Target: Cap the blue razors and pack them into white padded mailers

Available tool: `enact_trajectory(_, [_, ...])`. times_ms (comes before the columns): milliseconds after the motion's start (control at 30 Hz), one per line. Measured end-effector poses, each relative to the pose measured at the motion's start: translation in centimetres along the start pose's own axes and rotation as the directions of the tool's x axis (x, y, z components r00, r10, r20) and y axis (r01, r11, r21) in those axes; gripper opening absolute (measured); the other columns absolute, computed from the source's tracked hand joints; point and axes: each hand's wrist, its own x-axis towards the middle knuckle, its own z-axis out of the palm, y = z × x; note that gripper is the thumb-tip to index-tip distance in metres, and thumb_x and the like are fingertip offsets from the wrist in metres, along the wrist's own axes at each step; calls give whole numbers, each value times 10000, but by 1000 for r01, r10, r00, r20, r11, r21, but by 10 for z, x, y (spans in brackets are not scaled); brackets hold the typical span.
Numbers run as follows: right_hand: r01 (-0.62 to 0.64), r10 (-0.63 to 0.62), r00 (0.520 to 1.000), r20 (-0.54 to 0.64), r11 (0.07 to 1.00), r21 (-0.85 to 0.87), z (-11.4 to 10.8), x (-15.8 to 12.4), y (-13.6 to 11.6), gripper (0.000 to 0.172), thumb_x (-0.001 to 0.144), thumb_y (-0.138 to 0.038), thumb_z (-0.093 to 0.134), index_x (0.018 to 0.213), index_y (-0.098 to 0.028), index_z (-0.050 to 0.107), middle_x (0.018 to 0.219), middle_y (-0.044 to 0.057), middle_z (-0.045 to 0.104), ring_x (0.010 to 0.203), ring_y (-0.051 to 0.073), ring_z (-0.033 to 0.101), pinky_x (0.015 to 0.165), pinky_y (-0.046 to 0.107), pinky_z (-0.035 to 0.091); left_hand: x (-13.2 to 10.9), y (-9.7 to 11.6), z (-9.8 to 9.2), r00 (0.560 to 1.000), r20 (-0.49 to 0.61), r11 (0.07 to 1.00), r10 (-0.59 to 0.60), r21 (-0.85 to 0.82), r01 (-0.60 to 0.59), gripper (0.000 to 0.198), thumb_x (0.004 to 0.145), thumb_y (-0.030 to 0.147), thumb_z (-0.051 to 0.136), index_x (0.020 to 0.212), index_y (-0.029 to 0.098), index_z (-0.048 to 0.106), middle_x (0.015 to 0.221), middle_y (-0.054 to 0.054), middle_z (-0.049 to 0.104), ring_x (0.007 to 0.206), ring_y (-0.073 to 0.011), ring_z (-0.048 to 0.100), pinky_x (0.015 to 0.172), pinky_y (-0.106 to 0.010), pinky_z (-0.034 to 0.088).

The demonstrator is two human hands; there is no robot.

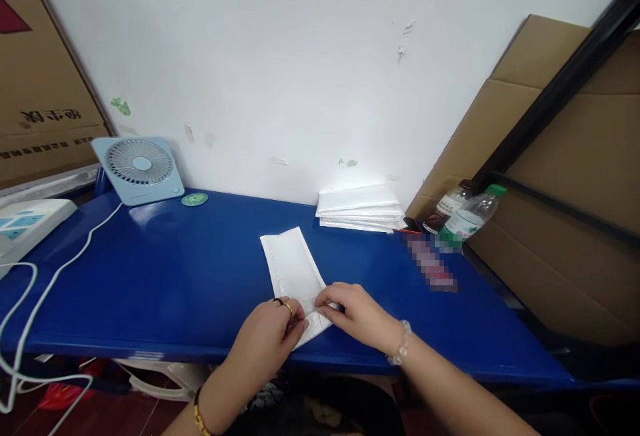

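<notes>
A white padded envelope (295, 259) lies at a slant on the blue table, its near end close to the front edge. My left hand (273, 329) pinches the left side of that near end, where a flap seems folded over. Fingers of my right hand (350, 313) are closed on the right side of the same end. The two hands are a short gap apart. What lies under the fingertips is hidden. Farther back, against the wall, rests a stack of several similar white envelopes (360, 208).
A light blue fan (143, 168) leans at the back left beside a round green coaster (195, 199). White cables (60, 276) trail over the left edge. Two bottles (467, 219) stand at the back right near cardboard (560, 223). A white device (35, 223) sits far left.
</notes>
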Motion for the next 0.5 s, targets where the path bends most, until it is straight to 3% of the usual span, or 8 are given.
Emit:
enact_trajectory(100, [71, -92, 989, -119, 983, -171, 6, -7, 0, 146, 898, -262, 530, 971, -198, 639, 959, 70, 640, 910, 184, 547, 785, 315, 428, 1, -3, 8, 997, -65, 999, -33, 29, 35, 156, 866, 261, 468, 972, 217, 573, 773, -15, 618, 730, -187, 559, 645, -289, 339])
enact_trajectory(233, [225, -237, 972, -1, 925, -307, 8, -16, -5, 184, 899, -339, 536, 980, -215, 644, 911, 54, 643, 900, 177, 542, 798, 329, 403, 0, -3, 9, 996, -88, 998, 4, 60, 2, 173, 872, 219, 436, 972, 217, 577, 854, -26, 620, 741, -180, 559, 660, -298, 356])
enact_trajectory(333, [234, -225, 972, 66, 918, -322, 8, -17, -7, 215, 911, -354, 516, 1015, -207, 634, 902, 52, 649, 897, 169, 555, 805, 322, 397, -3, -3, 8, 991, -99, 995, 86, 61, -81, 170, 885, 247, 432, 943, 221, 590, 899, -36, 606, 817, -192, 561, 707, -310, 390])
enact_trajectory(433, [204, -191, 979, 74, 929, -310, 9, -14, -6, 209, 904, -356, 524, 996, -211, 643, 876, 47, 647, 862, 168, 559, 780, 313, 393, -9, -5, 5, 981, -94, 985, 169, 58, -164, 224, 788, 377, 609, 959, 232, 599, 975, -43, 591, 919, -228, 546, 767, -341, 422])
enact_trajectory(500, [190, -175, 982, 76, 930, -314, 9, -13, -6, 201, 893, -365, 538, 971, -214, 645, 853, 41, 640, 842, 166, 556, 756, 304, 392, -13, -7, 4, 977, -92, 981, 190, 60, -185, 299, 733, 364, 672, 995, 241, 598, 999, -37, 591, 937, -230, 544, 791, -349, 435])
